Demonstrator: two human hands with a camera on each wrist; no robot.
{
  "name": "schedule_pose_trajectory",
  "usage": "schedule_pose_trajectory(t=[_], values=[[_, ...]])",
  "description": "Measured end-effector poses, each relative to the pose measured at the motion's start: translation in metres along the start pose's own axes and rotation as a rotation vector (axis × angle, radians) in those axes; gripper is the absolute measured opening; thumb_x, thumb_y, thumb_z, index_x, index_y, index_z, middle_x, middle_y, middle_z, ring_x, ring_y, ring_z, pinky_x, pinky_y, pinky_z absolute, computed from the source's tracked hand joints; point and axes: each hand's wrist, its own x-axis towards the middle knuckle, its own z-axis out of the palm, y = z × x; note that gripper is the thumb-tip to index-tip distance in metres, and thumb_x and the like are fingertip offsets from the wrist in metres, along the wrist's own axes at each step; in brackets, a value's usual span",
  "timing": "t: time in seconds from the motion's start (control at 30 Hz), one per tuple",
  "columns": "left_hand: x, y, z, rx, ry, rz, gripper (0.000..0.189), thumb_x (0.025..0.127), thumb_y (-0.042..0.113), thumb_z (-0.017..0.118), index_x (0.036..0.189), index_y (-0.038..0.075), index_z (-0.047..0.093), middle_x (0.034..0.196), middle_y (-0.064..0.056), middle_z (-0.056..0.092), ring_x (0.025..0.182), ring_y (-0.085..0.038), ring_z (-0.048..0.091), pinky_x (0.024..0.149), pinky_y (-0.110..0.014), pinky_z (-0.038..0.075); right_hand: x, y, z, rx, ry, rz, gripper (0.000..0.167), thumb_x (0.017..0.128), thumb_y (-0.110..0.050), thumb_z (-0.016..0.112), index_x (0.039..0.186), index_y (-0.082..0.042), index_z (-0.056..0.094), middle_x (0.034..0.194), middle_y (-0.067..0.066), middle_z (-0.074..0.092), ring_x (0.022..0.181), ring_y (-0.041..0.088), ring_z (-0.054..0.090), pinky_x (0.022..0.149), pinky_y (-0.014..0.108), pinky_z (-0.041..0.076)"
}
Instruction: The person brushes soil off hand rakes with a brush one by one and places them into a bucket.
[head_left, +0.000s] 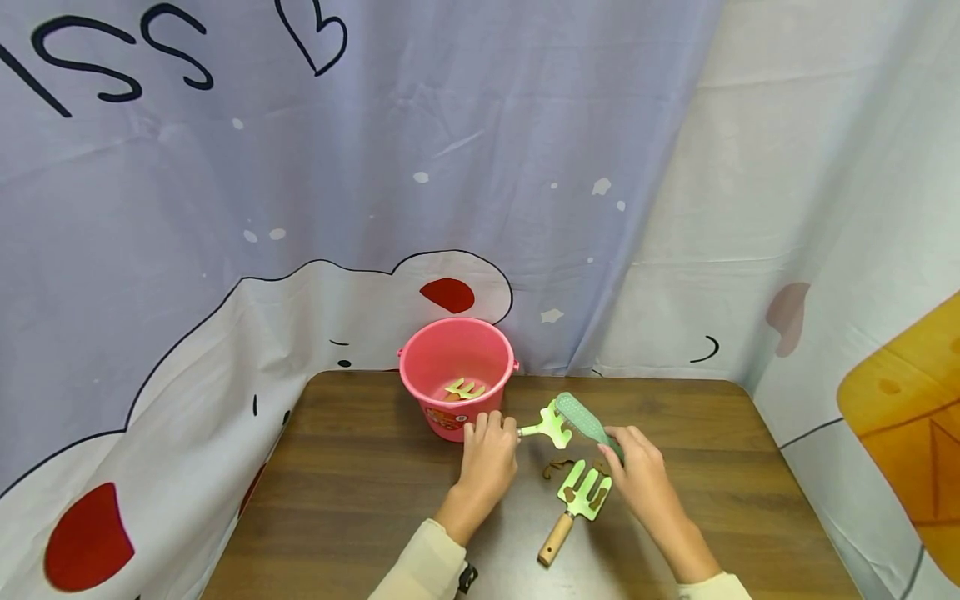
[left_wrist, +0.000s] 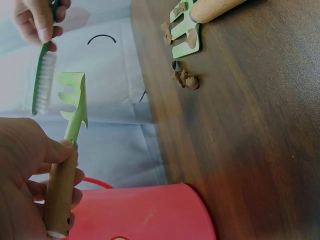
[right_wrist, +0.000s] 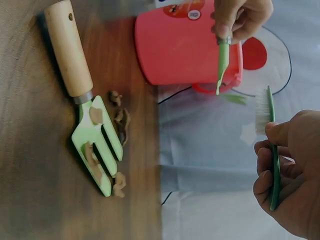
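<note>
My left hand (head_left: 489,457) grips the wooden handle (left_wrist: 61,192) of a small green garden rake (left_wrist: 75,97), its tines raised above the table. In my right hand (head_left: 637,471) is a green brush (right_wrist: 272,145) with pale bristles, held by its handle. The brush head is close to the rake head; in the wrist views a gap shows between them. Below the hands, a green garden fork (head_left: 583,492) with a wooden handle lies on the table, brown clumps stuck to its tines. More brown crumbs (left_wrist: 185,79) lie beside the tines.
Behind my left hand stands a pink bucket (head_left: 457,333) with another green pronged tool (head_left: 465,389) inside. The wooden table (head_left: 360,500) ends at a printed curtain (head_left: 480,183) along the back; more printed cloth (head_left: 810,208) hangs at the right.
</note>
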Motion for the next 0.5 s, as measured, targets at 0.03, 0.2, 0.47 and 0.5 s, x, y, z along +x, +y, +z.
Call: schedule_pose_trajectory(t=[0.03,0.2,0.47,0.5], values=[[0.000,0.000,0.000,0.006,0.004,0.004,0.016,0.082,0.020,0.081,0.085,0.012,0.067,0.084,-0.004,0.060,0.082,-0.025,0.055,0.068,-0.038,0.036,0.002,-0.002,0.000,-0.009,0.003,-0.020,0.025,0.083,0.002,0.081,0.106,0.004,0.071,0.091,0.014,0.068,0.075,0.023,0.066,0.063,0.039,0.055],[0.000,0.001,-0.001,0.029,0.021,0.024,0.018,0.079,0.017,0.082,0.084,0.013,0.066,0.083,-0.004,0.060,0.081,-0.025,0.055,0.067,-0.038,0.036,0.009,-0.010,0.002,-0.073,-0.020,-0.085,0.026,0.083,0.000,0.082,0.106,0.004,0.070,0.091,0.011,0.065,0.074,0.021,0.066,0.064,0.038,0.057],[0.000,0.002,-0.001,0.037,0.037,0.031,0.022,0.073,0.015,0.084,0.082,0.013,0.065,0.084,-0.004,0.060,0.080,-0.025,0.055,0.067,-0.038,0.036,0.012,-0.012,0.006,-0.104,-0.075,-0.055,0.026,0.084,-0.001,0.081,0.106,0.004,0.070,0.092,0.012,0.064,0.075,0.027,0.068,0.065,0.041,0.059],[0.000,0.002,-0.001,0.036,0.039,0.032,0.023,0.073,0.016,0.085,0.082,0.013,0.065,0.084,-0.004,0.060,0.080,-0.025,0.055,0.067,-0.038,0.036,0.011,-0.012,0.006,-0.102,-0.078,-0.048,0.025,0.084,-0.001,0.081,0.106,0.004,0.070,0.092,0.012,0.064,0.074,0.027,0.068,0.065,0.041,0.058]])
